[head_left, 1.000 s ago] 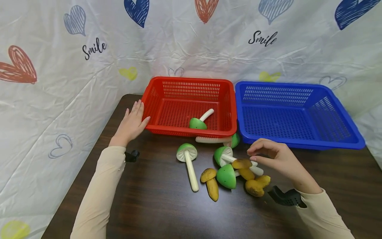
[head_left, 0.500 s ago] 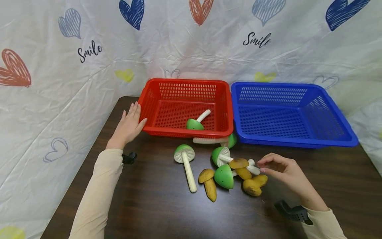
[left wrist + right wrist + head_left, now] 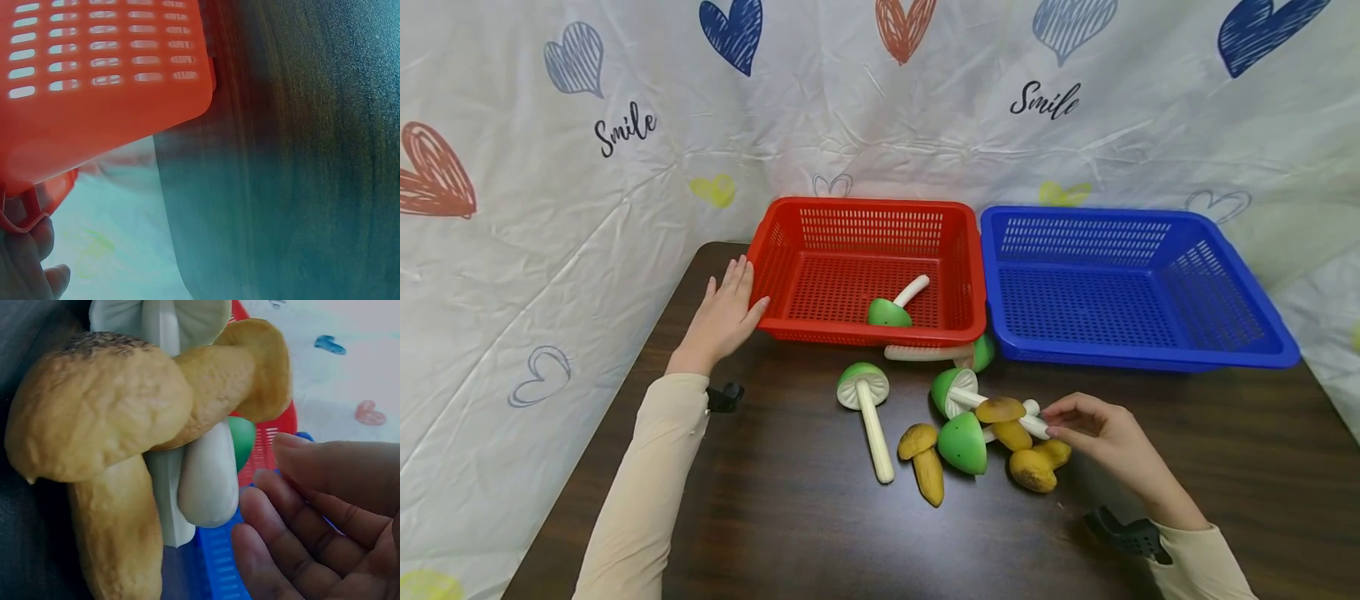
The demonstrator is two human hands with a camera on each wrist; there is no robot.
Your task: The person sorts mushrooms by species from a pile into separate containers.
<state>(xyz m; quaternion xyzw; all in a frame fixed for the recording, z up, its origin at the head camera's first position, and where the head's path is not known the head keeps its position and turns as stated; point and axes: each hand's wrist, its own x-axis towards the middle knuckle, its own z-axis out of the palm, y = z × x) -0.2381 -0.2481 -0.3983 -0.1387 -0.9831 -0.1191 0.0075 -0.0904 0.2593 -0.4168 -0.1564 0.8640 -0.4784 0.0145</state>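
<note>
My left hand (image 3: 718, 317) rests with straight fingers against the left rim of the red basket (image 3: 850, 333). My right hand (image 3: 1108, 437) is at the white stem ends of two toy mushrooms, thumb and fingers apart. In the right wrist view a rounded white stem (image 3: 209, 481) lies just beside the fingertips, not gripped. Heaped there are a green-capped mushroom (image 3: 951, 396), another green-capped mushroom (image 3: 964, 443), a brown mushroom (image 3: 1003, 411) lying across the stems, and another brown mushroom (image 3: 1033, 471).
A blue basket (image 3: 1142, 359) stands right of the red one. Inside the red basket lies a green-capped mushroom (image 3: 891, 312). Another green-capped mushroom (image 3: 983, 353) lies partly under its front rim. A long-stemmed mushroom (image 3: 874, 429) and a brown mushroom (image 3: 929, 475) lie on the table (image 3: 790, 517).
My right hand first moved toward me and away from the blue basket, then slightly left to the stem ends. The left hand stays on the red basket. The head view shifted slightly.
</note>
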